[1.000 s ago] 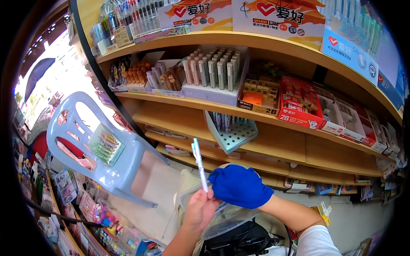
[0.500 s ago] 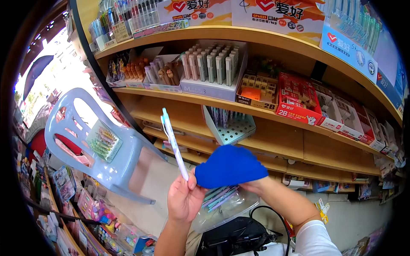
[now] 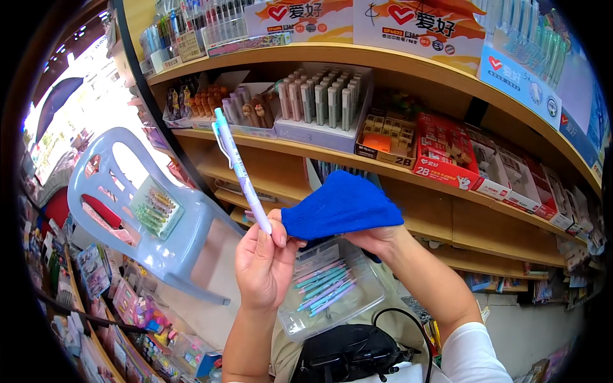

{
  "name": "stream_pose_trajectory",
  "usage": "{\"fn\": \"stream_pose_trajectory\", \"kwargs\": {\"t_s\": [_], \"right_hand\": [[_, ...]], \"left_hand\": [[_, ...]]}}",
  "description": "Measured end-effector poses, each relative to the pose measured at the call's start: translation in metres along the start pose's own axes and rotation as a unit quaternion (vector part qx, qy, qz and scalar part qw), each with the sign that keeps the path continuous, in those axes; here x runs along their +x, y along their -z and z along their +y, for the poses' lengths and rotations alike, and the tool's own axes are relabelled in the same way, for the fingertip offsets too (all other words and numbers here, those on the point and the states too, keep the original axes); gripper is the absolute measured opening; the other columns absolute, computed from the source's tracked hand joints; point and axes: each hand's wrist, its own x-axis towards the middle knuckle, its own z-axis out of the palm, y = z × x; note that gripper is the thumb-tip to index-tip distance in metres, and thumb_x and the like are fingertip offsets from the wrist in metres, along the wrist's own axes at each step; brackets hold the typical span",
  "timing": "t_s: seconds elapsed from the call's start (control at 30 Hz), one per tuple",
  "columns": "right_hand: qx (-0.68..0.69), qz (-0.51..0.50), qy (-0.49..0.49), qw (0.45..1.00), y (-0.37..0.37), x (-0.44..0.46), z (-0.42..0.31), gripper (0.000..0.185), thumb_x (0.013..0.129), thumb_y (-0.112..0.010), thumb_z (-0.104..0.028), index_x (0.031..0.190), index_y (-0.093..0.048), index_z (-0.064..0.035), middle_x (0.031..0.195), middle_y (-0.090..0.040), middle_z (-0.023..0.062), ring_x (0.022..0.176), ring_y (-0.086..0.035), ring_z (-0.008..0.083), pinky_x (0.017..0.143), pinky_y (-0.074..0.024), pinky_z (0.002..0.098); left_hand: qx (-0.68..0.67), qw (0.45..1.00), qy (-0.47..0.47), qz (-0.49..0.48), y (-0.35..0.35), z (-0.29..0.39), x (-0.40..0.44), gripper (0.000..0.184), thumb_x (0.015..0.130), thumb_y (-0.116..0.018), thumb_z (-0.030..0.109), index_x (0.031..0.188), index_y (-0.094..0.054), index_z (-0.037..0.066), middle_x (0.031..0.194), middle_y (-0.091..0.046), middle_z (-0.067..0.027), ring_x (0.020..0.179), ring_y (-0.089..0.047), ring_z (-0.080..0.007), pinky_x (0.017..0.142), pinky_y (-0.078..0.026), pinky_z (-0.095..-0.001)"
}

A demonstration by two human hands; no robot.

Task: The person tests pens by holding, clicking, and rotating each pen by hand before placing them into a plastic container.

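Observation:
Upright in my left hand point(image 3: 263, 258) is a pen point(image 3: 241, 172) with a light-blue top and a pale lilac barrel, pinched near its lower end. The same fingers touch the left edge of a blue cloth point(image 3: 348, 207). From the right, my right hand point(image 3: 380, 239) grips the cloth, which covers most of its fingers. Below both hands, a clear plastic box point(image 3: 357, 300) rests at my lap, with several pastel pens point(image 3: 325, 284) lying in it.
Ahead are wooden shelves point(image 3: 300, 148) with boxed pens point(image 3: 319, 99) and a red box point(image 3: 447, 147). A light-blue plastic chair point(image 3: 185, 255) at left bears a pen box point(image 3: 156, 207). A black bag point(image 3: 345, 351) lies at my waist. Stationery racks point(image 3: 96, 319) stand lower left.
Both hands have risen, carrying the pen and the cloth up and the pen slightly left. The cloth looks more stretched out, and more of the clear box with its pens shows beneath.

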Motion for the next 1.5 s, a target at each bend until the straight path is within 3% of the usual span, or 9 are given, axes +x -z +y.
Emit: {"fn": "stream_pose_trajectory", "kwargs": {"t_s": [0.2,0.43,0.5,0.8,0.93,1.1,1.2,1.37,1.5], "right_hand": [[0.124,-0.066,-0.056,0.989,0.000,-0.006,0.020,0.022,0.082,-0.055,-0.022,0.098,-0.054,-0.0073,0.098,-0.058,0.0103,0.093,-0.056,0.0252,0.083,-0.0444,0.0370],[-0.040,0.031,-0.082,0.995,0.020,-0.005,0.038,0.015,0.083,-0.056,-0.012,0.096,-0.051,-0.0059,0.098,-0.053,0.0067,0.094,-0.053,0.0176,0.084,-0.0441,0.0318],[-0.138,-0.070,-0.048,0.987,0.028,-0.001,0.040,0.020,0.083,-0.055,-0.011,0.101,-0.054,-0.0037,0.104,-0.055,0.0074,0.099,-0.054,0.0160,0.087,-0.0431,0.0298],[-0.195,0.026,-0.049,0.979,0.041,-0.011,0.057,0.016,0.084,-0.052,-0.010,0.096,-0.058,-0.0009,0.101,-0.059,0.0107,0.096,-0.057,0.0192,0.084,-0.0455,0.0290],[-0.505,0.012,-0.057,0.861,0.024,-0.019,0.050,0.019,0.078,-0.058,-0.016,0.094,-0.060,-0.0058,0.091,-0.060,0.0081,0.080,-0.060,0.0212,0.069,-0.0482,0.0322],[-0.896,-0.052,0.095,0.431,0.029,-0.027,0.055,0.014,0.069,-0.061,-0.019,0.082,-0.061,-0.0142,0.083,-0.059,0.0026,0.068,-0.057,0.0216,0.057,-0.0416,0.0335],[-0.838,-0.027,0.214,0.501,0.045,-0.031,0.063,0.010,0.068,-0.062,-0.020,0.076,-0.060,-0.0142,0.082,-0.059,0.0010,0.069,-0.055,0.0196,0.061,-0.0395,0.0325],[-0.851,-0.031,0.249,0.461,0.048,-0.033,0.060,0.011,0.066,-0.062,-0.020,0.073,-0.059,-0.0125,0.081,-0.058,0.0007,0.070,-0.054,0.0192,0.065,-0.0388,0.0319],[-0.859,0.051,0.227,0.456,0.041,-0.039,0.061,0.010,0.065,-0.061,-0.019,0.072,-0.058,-0.0124,0.081,-0.059,0.0010,0.070,-0.055,0.0200,0.065,-0.0395,0.0317]], "left_hand": [[0.000,1.000,0.018,0.026,0.018,-0.006,-0.012,0.021,0.092,-0.044,0.019,0.082,-0.046,0.001,0.090,-0.045,-0.0082,0.083,-0.048,-0.0182,0.077,-0.043,-0.0323],[0.151,0.977,0.084,0.128,0.047,-0.025,-0.032,0.022,0.092,-0.044,0.021,0.080,-0.047,0.003,0.088,-0.050,-0.0094,0.086,-0.053,-0.0200,0.072,-0.044,-0.0285],[0.172,0.974,0.093,0.110,0.050,-0.030,-0.035,0.023,0.092,-0.043,0.022,0.080,-0.047,0.002,0.087,-0.050,-0.0093,0.086,-0.053,-0.0198,0.071,-0.043,-0.0279],[0.172,0.969,0.159,0.073,0.043,-0.049,-0.045,0.026,0.095,-0.038,0.023,0.084,-0.048,0.002,0.082,-0.054,-0.0085,0.075,-0.055,-0.0145,0.068,-0.042,-0.0243],[0.169,0.966,0.181,0.072,0.045,-0.057,-0.050,0.025,0.094,-0.039,0.023,0.085,-0.049,0.002,0.079,-0.054,-0.0070,0.074,-0.054,-0.0136,0.068,-0.042,-0.0238],[0.245,0.947,0.183,0.101,0.039,-0.061,-0.053,0.022,0.094,-0.041,0.019,0.084,-0.050,0.002,0.076,-0.055,-0.0040,0.070,-0.053,-0.0111,0.064,-0.043,-0.0245],[0.330,0.922,0.179,0.090,0.038,-0.063,-0.055,0.017,0.092,-0.043,0.014,0.085,-0.050,0.001,0.071,-0.055,-0.0040,0.064,-0.053,-0.0108,0.060,-0.044,-0.0268],[0.593,0.801,0.076,0.016,0.033,-0.061,-0.055,0.014,0.090,-0.043,0.010,0.085,-0.049,-0.001,0.063,-0.053,-0.0070,0.056,-0.053,-0.0142,0.054,-0.045,-0.0293],[0.580,0.808,0.104,0.014,0.026,-0.060,-0.055,0.017,0.090,-0.042,0.012,0.080,-0.046,0.000,0.062,-0.051,-0.0071,0.055,-0.053,-0.0147,0.053,-0.044,-0.0289]]}}
